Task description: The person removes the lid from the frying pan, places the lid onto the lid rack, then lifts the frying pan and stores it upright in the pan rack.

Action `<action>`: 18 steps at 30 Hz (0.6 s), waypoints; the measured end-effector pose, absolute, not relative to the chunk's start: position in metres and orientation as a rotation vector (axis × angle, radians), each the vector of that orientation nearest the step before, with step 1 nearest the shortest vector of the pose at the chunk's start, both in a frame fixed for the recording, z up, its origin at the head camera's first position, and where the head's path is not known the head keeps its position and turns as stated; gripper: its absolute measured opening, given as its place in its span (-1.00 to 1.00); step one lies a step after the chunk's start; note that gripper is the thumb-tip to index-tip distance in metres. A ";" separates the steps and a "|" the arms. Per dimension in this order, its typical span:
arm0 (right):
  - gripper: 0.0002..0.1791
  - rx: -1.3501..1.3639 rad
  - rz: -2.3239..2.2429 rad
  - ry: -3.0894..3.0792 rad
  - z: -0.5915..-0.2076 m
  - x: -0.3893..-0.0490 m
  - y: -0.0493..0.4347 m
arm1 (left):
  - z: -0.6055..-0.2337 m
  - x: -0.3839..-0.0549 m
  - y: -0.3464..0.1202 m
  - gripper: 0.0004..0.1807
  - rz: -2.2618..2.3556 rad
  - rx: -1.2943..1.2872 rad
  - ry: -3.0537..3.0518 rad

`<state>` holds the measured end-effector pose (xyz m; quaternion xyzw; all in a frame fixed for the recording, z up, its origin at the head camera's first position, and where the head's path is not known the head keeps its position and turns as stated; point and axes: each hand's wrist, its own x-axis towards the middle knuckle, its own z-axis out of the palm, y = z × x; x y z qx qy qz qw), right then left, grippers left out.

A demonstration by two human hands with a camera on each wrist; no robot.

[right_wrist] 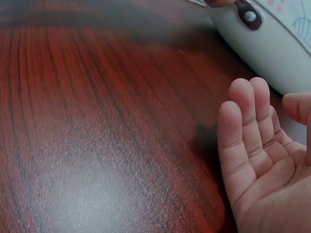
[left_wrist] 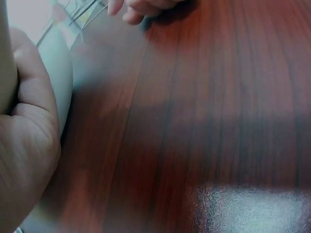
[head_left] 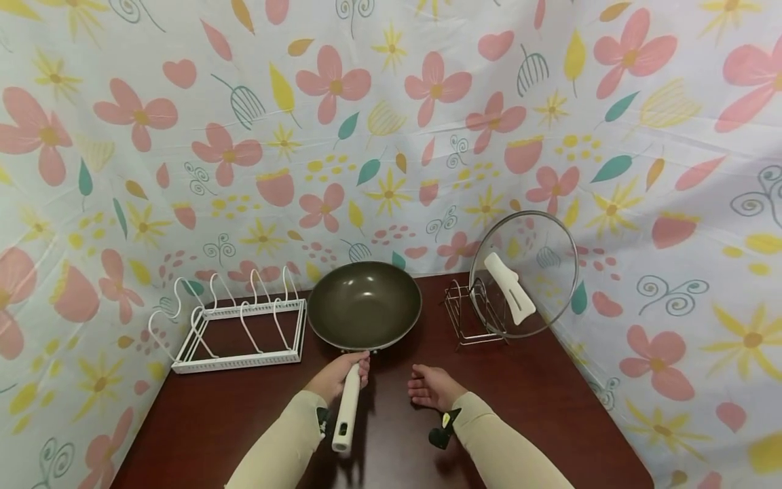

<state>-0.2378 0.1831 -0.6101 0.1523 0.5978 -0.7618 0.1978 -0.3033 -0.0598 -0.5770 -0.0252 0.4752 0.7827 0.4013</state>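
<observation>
A dark-coated frying pan (head_left: 365, 305) with a pale outside is at the back middle of the dark red table. Its long white handle (head_left: 348, 414) points toward me, and my left hand (head_left: 338, 375) grips it close to the pan's rim. In the left wrist view, the left hand (left_wrist: 29, 136) shows at the left edge beside the pan's pale side (left_wrist: 57, 73). My right hand (head_left: 435, 387) is held to the right of the handle, holding nothing. Its fingers are loosely bent in the right wrist view, with the pan's outer wall (right_wrist: 272, 53) beyond them.
Left of the pan stands a white rack (head_left: 238, 362) with several upright wire loops. At the back right, a small wire rack (head_left: 482, 337) supports a tilted glass lid (head_left: 552, 272) with a white handle (head_left: 508, 288). A flowered curtain (head_left: 391, 176) hangs around the table (head_left: 525, 401).
</observation>
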 end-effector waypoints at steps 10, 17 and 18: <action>-0.70 0.388 -2.193 1.667 -0.615 -0.237 0.192 | -0.560 -0.300 -0.046 -0.55 1.932 -0.101 1.135; -0.74 0.344 -2.191 1.730 -0.621 -0.236 0.187 | -0.568 -0.293 -0.030 -0.75 2.069 -0.201 1.216; -0.74 0.336 -2.189 1.739 -0.621 -0.236 0.186 | -0.571 -0.292 -0.027 -0.76 2.090 -0.227 1.235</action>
